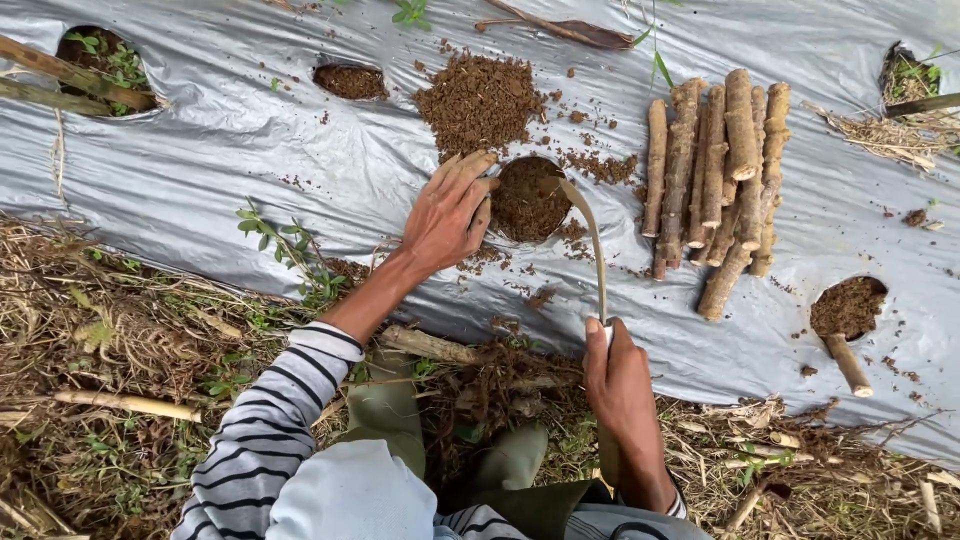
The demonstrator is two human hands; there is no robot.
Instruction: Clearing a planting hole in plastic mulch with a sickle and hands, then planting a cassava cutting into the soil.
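My left hand [447,214] lies flat, fingers apart, on the silver plastic sheet [220,150] at the left rim of a round hole filled with brown soil [527,200]. My right hand [618,375] grips the handle of a curved blade tool [590,235], whose tip reaches the right rim of that hole. A heap of loose brown soil [480,100] sits just beyond the hole. A bundle of cut woody stem pieces [718,175] lies to the right of the tool.
More holes are cut in the sheet: one with soil at top [350,80], one with weeds at top left [105,65], one at right with a stem cutting stuck in it [848,360]. Dry grass and sticks [110,330] cover the ground nearest me.
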